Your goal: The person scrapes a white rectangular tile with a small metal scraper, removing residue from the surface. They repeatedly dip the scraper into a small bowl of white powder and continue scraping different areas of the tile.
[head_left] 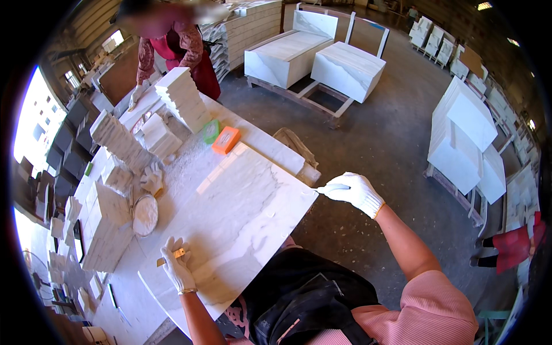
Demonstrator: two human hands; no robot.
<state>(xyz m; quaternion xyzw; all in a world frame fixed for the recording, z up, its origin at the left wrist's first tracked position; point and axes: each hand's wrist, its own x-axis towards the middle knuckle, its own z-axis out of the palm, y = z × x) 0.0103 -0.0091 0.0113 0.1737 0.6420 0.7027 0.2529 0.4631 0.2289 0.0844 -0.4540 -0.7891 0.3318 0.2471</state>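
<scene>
A large white marble slab (247, 213) with grey veins lies on the table in front of me. At its far right corner is my right hand (355, 192) in a white knit glove, closed round a slim pale tool (333, 187) whose tip meets the corner. The tool's exact kind is unclear. My left hand (178, 265), also gloved, is over the slab's left part, with its fingers closed on a small flat yellow-brown piece (179, 253). Left of the slab sits a round dish of white powder or paste (145, 215), with a loose glove (152, 179) beyond it.
An orange block (226, 140) and a green block (211, 131) sit beyond the slab. Stacks of marble tiles (106, 227) line the table's left. A co-worker in a red apron (178, 54) stands across the table. Marble blocks (349, 69) rest on pallets behind.
</scene>
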